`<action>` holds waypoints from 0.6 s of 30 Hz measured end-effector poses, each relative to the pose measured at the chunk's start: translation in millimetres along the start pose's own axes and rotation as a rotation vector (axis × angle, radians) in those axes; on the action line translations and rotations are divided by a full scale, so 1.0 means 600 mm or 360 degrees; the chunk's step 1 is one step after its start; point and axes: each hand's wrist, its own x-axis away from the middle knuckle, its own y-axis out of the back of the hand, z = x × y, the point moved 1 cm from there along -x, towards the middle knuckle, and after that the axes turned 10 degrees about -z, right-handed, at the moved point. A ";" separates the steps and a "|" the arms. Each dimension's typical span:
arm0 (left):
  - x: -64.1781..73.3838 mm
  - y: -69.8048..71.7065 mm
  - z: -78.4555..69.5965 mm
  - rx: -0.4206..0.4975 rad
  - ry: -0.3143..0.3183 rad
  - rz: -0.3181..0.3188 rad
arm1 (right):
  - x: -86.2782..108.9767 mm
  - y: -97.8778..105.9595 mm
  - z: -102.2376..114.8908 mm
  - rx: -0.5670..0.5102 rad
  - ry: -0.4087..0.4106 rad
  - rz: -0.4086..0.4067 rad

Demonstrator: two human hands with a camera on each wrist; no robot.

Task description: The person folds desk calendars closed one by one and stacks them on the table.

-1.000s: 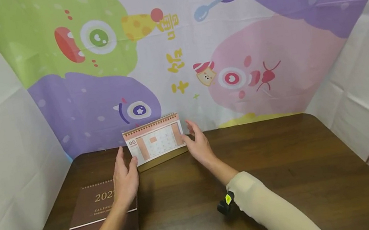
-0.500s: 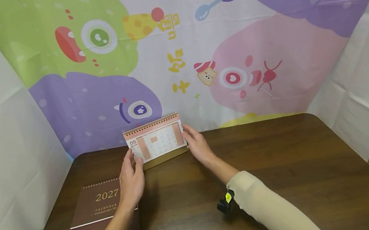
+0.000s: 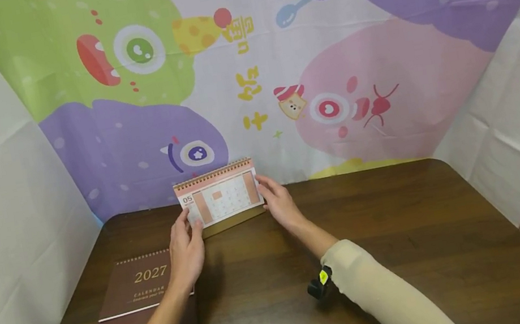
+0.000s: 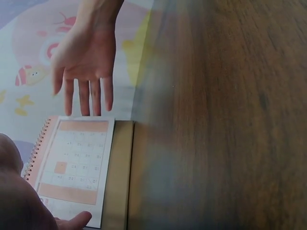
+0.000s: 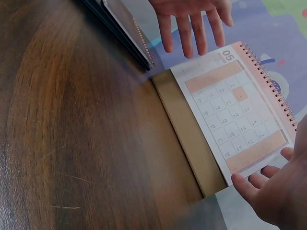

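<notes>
Between the left hand [image 3: 187, 253] and the right hand [image 3: 279, 202], near the back of the worktop [image 3: 380, 233], a pink and white calendar [image 3: 225, 196], standing up and leaning back. Longest from one hand to the other, with the right end a bit farther back. Hands apart, with fingers mostly straight, one at each short end and about as near. Hard to tell if touching. To the left, a flat brown calendar [image 3: 141, 286].
</notes>
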 end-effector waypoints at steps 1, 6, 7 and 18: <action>-0.001 -0.001 0.000 0.0005 0.0001 -0.0002 | 0.000 0.001 -0.001 -0.0011 -0.0016 -0.0001; -0.010 -0.008 0.002 0.0018 0.0004 -0.0010 | 0.005 0.005 -0.001 -0.0011 -0.0039 0.0007; -0.013 -0.009 0.004 0.0018 0.0002 -0.0013 | 0.008 0.007 -0.001 -0.0001 -0.0041 0.0009; 0.002 0.023 -0.074 0.0122 -0.0056 -0.0033 | 0.032 0.013 0.006 0.0077 0.0027 -0.0067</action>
